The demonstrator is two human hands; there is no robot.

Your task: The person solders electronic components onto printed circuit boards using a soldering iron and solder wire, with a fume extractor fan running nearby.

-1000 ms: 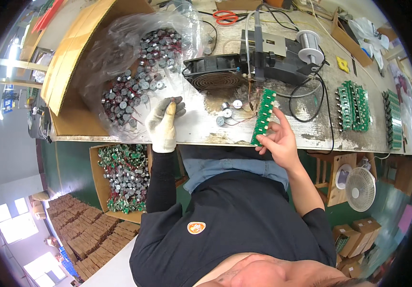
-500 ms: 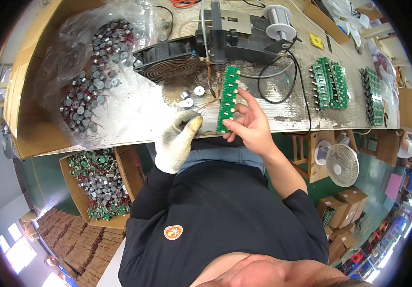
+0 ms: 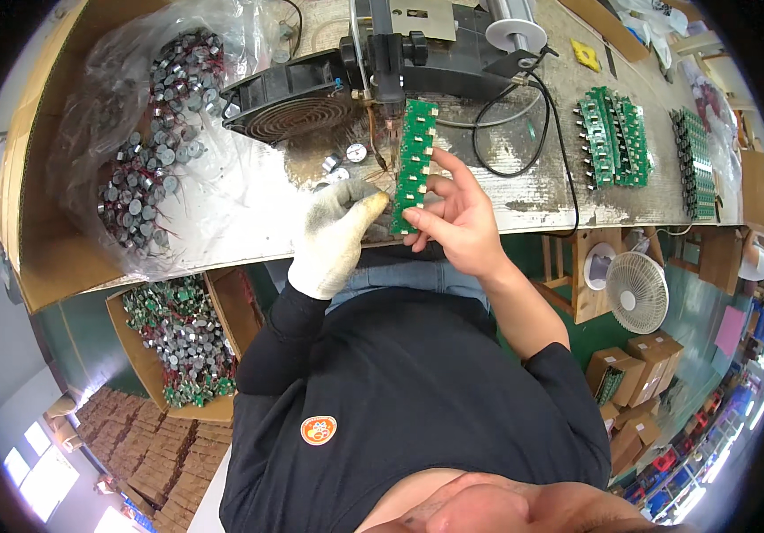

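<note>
My right hand [image 3: 460, 220], bare, grips the lower part of a long green circuit board [image 3: 415, 155] between thumb and fingers. The board stands nearly lengthwise away from me, with small pale connectors along it. My left hand [image 3: 333, 235] wears a whitish glove with a stained fingertip. Its thumb and forefinger are pinched together close to the board's left edge; what they hold, if anything, is hidden. Thin wires show near those fingertips. Just beyond lie small round silver parts [image 3: 357, 153], beside the slim brownish tip [image 3: 379, 153] of a soldering stand [image 3: 388, 62].
A black fan [image 3: 297, 120] and a solder wire spool [image 3: 517, 35] stand at the back. On the left, a plastic bag [image 3: 222, 191] holds many wired round parts. Stacked green boards [image 3: 613, 138] lie to the right, past a looped black cable [image 3: 566, 160].
My gloved left hand has moved right, its pinched fingers now closer to the board's lower left edge. The right hand still grips the board. The whole view has shifted slightly.
</note>
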